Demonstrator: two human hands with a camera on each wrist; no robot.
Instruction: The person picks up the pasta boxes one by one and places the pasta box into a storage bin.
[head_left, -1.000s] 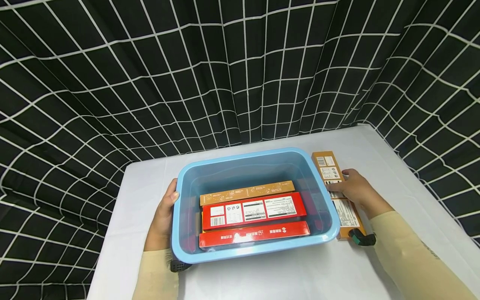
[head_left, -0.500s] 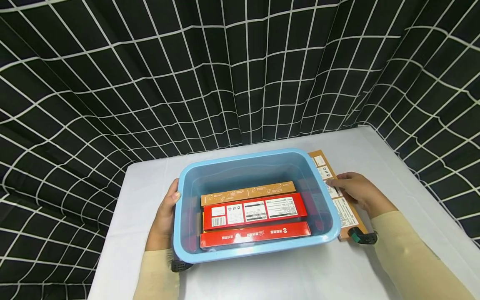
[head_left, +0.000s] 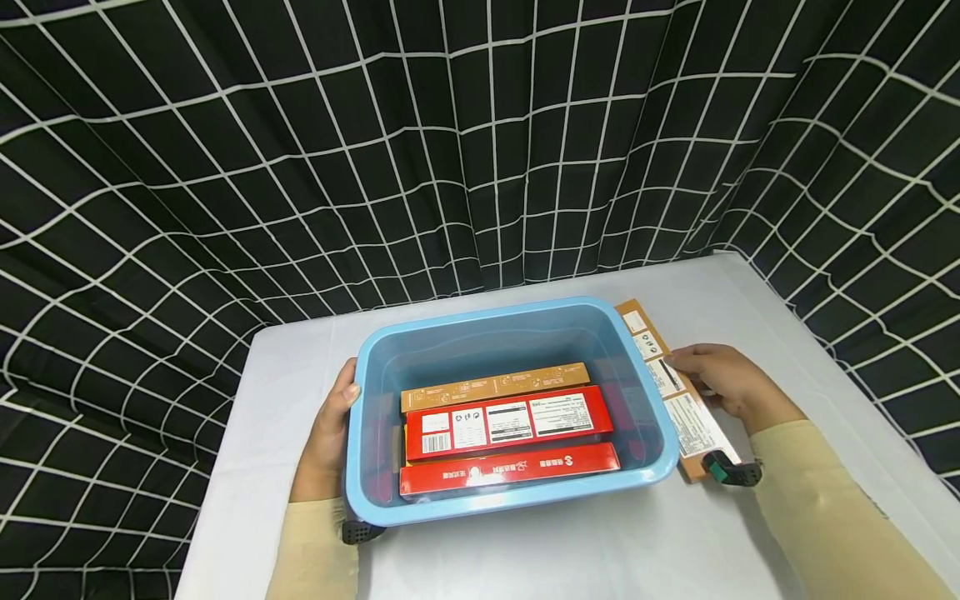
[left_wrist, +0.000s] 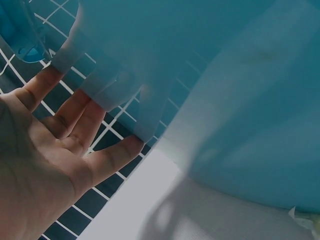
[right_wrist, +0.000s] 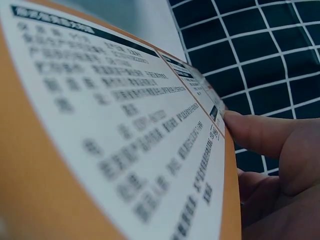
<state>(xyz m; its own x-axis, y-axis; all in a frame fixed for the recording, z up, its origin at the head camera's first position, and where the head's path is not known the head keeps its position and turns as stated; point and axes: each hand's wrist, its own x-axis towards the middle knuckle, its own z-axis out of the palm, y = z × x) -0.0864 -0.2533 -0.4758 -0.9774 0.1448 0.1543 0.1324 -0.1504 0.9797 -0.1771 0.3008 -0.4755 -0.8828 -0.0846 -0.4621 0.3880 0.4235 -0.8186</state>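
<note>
A light blue plastic tub [head_left: 525,501] stands mid-table, several long cardboard boxes inside it. My left hand [head_left: 328,429] grips the tub's left rim, thumb on top; in the left wrist view its fingertips show dimly through the translucent plastic [left_wrist: 150,45]. To the tub's right, my right hand [head_left: 726,385] pinches a long orange-brown box [head_left: 667,380] by its right edge. Seen from the right wrist, the thumb lies at the edge of the box's printed white label [right_wrist: 115,100] and the other fingers are partly hidden behind it. The box tilts, its far end beside the tub's rim.
Inside the tub lie a red box with white labels [head_left: 468,427], a second red box [head_left: 510,469] in front and a brown box [head_left: 495,385] behind. White cloth covers the table [head_left: 570,550]. Black grid-patterned curtains [head_left: 465,150] hang behind and at the sides.
The orange-brown box has turned and tilted, its far end shifting left towards the tub. My right hand has moved slightly right to its edge. The left hand and the tub stay put.
</note>
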